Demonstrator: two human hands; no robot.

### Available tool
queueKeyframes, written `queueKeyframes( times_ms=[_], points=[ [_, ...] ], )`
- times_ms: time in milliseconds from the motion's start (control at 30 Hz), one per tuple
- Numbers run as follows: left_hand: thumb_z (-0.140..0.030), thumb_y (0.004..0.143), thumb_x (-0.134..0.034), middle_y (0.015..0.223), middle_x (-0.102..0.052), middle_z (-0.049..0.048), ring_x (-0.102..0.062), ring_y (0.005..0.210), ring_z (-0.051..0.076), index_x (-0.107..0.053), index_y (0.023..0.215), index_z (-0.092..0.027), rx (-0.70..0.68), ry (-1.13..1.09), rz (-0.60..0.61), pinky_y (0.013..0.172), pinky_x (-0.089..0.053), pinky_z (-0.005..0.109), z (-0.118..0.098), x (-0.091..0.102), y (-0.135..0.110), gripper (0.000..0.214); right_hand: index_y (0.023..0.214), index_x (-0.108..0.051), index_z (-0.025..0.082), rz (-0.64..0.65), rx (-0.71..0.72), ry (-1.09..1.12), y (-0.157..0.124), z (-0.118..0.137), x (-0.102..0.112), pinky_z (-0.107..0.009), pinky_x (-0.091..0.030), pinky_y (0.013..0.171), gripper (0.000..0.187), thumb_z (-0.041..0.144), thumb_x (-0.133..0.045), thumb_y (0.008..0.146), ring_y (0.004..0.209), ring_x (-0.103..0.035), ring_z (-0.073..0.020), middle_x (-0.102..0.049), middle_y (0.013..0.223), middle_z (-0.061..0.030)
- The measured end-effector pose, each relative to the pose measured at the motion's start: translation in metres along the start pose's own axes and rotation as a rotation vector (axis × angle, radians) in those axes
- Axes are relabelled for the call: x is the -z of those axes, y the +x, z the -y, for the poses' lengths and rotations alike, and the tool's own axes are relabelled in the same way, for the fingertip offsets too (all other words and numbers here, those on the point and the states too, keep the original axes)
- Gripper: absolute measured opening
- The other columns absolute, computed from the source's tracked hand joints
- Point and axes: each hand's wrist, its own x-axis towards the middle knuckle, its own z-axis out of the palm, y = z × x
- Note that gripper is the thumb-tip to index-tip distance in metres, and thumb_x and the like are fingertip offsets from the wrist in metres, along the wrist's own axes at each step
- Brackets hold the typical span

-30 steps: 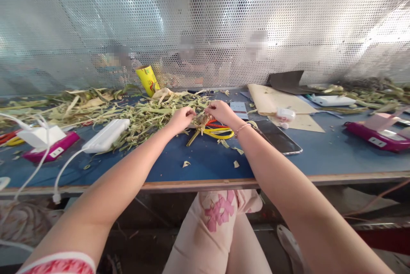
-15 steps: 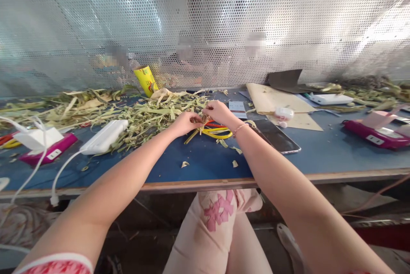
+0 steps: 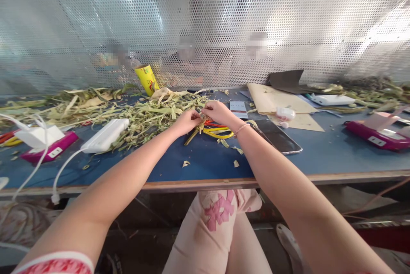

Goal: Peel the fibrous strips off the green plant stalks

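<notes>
Both my hands meet over the middle of the blue table (image 3: 205, 161). My left hand (image 3: 185, 121) is closed, pinching a small woven piece of dried leaf strips (image 3: 196, 131) whose stalk end slants down to the left. My right hand (image 3: 219, 112) is also closed, its fingers gripping the top of the same piece. Red and yellow scissor handles (image 3: 218, 129) lie on the table just under my right wrist. A heap of loose green-yellow leaf strips (image 3: 150, 114) spreads behind and left of my hands.
A white power bank with cable (image 3: 104, 135) lies left, beside a magenta device (image 3: 51, 150). A dark phone (image 3: 277, 135) lies right of my hands. Cardboard sheets (image 3: 275, 101), white earbuds case (image 3: 285, 113) and another magenta device (image 3: 374, 135) sit right. A yellow tube (image 3: 146, 79) leans at the perforated metal screen (image 3: 205, 26).
My hands stay pinched together on the woven piece; the left hand has shifted slightly right and up towards the right hand. Little else moved.
</notes>
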Motion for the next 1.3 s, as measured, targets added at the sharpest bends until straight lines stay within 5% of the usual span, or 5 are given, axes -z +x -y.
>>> queueKeyframes(
  times_ms=[233, 767, 1067, 1300],
  points=[
    [-0.026, 0.068, -0.059, 0.055, -0.05, -0.0032, -0.045, 0.052, 0.011, -0.05, 0.066, -0.017, 0.038, -0.005, -0.051, 0.053, -0.033, 0.024, 0.0, 0.001, 0.0, 0.013, 0.071, -0.059, 0.014, 0.066, 0.112, 0.017, -0.001, 0.003, -0.003, -0.022, -0.031, 0.061, 0.023, 0.029, -0.044, 0.079, 0.062, -0.044, -0.01, -0.052, 0.062, 0.0005],
    [-0.027, 0.066, -0.058, 0.058, -0.057, -0.0004, -0.051, 0.057, 0.012, -0.06, 0.068, -0.014, 0.004, 0.003, 0.005, 0.057, -0.038, 0.025, 0.0, 0.003, 0.001, 0.013, 0.068, -0.056, 0.015, 0.11, 0.072, 0.036, -0.001, 0.0, -0.007, -0.022, -0.033, 0.063, 0.02, 0.023, -0.042, 0.081, 0.061, -0.047, -0.0099, -0.055, 0.06, 0.0007],
    [-0.022, 0.051, -0.073, 0.061, -0.059, -0.0011, -0.054, 0.059, 0.009, -0.059, 0.067, -0.012, 0.184, -0.439, 0.073, 0.061, -0.043, 0.025, -0.009, 0.007, -0.004, 0.024, 0.065, -0.051, 0.016, 0.08, 0.065, 0.245, 0.005, -0.009, -0.011, -0.022, -0.037, 0.054, 0.02, 0.025, -0.042, 0.08, 0.052, -0.049, -0.0086, -0.054, 0.058, 0.0007],
    [-0.015, 0.044, -0.076, 0.06, -0.062, 0.0004, -0.057, 0.063, 0.011, -0.061, 0.063, -0.011, 0.197, -0.475, 0.102, 0.069, -0.046, 0.029, -0.01, 0.009, -0.005, 0.024, 0.064, -0.051, 0.016, 0.079, 0.041, 0.325, 0.007, -0.013, -0.014, -0.019, -0.038, 0.05, 0.018, 0.021, -0.043, 0.08, 0.048, -0.047, -0.0068, -0.053, 0.055, 0.0018]
  ],
)
